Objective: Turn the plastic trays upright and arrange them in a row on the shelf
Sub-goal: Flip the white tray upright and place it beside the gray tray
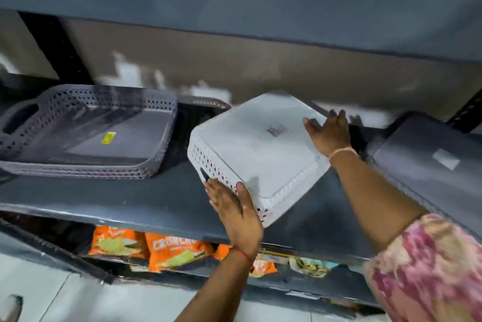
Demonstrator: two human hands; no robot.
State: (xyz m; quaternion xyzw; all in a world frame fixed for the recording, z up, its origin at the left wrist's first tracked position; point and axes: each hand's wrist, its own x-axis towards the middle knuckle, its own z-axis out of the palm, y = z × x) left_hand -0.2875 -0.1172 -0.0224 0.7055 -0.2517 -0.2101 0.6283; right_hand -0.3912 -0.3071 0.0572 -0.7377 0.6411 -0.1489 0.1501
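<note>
A white perforated plastic tray lies upside down on the grey shelf, its flat base facing up. My left hand grips its near corner, thumb on the side wall. My right hand rests on its far right edge with fingers spread over the base. A grey perforated tray stands upright at the left, seemingly stacked on others. Behind it, between the two, a darker tray shows partly. At the right a grey tray lies upside down.
The shelf above hangs low over the trays. Orange snack bags fill the shelf below. A dark upright post stands at the back left. Bare shelf surface lies in front of the grey upright tray.
</note>
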